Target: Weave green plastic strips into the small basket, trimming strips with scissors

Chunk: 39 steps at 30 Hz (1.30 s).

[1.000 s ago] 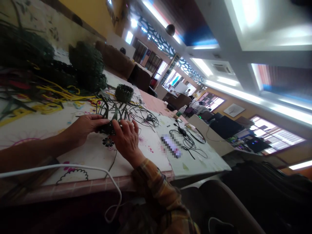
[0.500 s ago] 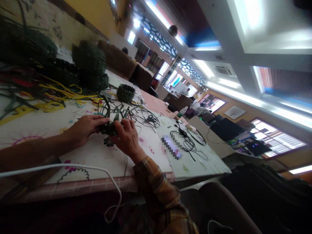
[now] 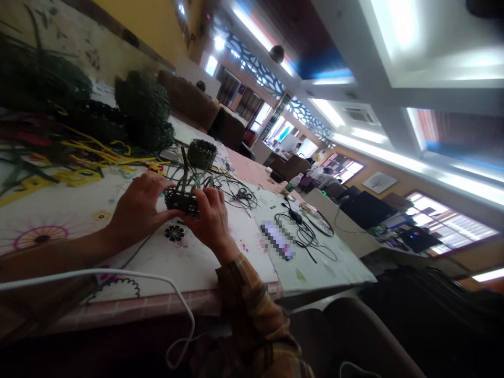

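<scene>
Between my two hands is a small dark green woven basket (image 3: 181, 202), with loose flat strips standing up from its rim. My left hand (image 3: 137, 207) grips its left side, thumb along the lower edge and fingers behind the upper edge. My right hand (image 3: 210, 218) is closed on the basket's right side, its fingers bent over the rim. Just behind it stands a similar round woven basket (image 3: 202, 154). Thin dark cords (image 3: 236, 191) lie in loops to the right of the basket.
Dark green woven baskets (image 3: 142, 102) are stacked at the back left, beside yellow strips (image 3: 92, 152). A pixelated lilac object (image 3: 277, 240) and coiled black cable (image 3: 303, 228) lie on the right. A white cable (image 3: 149, 274) crosses in front of the table edge. People sit far off.
My left hand has shifted its grip, its thumb now lower on the basket. The basket has turned, showing more of its woven side. A thin strip now trails below my left hand.
</scene>
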Motion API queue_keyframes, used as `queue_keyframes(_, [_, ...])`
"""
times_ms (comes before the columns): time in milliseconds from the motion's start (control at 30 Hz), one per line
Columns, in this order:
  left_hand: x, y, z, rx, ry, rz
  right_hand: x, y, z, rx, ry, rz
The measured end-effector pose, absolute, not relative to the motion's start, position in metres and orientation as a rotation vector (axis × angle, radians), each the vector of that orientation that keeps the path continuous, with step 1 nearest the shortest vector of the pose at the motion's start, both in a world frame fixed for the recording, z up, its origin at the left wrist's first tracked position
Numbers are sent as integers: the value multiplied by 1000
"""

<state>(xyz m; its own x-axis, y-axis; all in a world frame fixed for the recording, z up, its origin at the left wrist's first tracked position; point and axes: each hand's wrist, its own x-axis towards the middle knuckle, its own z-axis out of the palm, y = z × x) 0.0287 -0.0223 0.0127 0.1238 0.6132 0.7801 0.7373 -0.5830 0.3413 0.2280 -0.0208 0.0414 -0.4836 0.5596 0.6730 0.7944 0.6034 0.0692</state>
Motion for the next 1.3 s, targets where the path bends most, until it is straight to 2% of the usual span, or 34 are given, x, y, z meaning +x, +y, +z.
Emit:
queue_keyframes(233, [28, -19, 11, -2330, -1251, -1331, 227, -20, 33, -1096, -2235, -498])
queue_keyframes(600, [26, -15, 6, -2345, -1176, -1335, 225, -20, 16, -1065, -2107, -505])
queue_keyframes(767, [20, -16, 16, -2360, -1110, -1556, 235, -18, 12, -980, -2025, -485])
queue_keyframes(933, [15, -24, 27, -2118, -1212, -1786, 244, -13, 14, -700, -1872, -430])
queue_keyframes(1300, [18, -28, 30, -2205, -1038, -1559, 244, -19, 14, -666, -1807, -350])
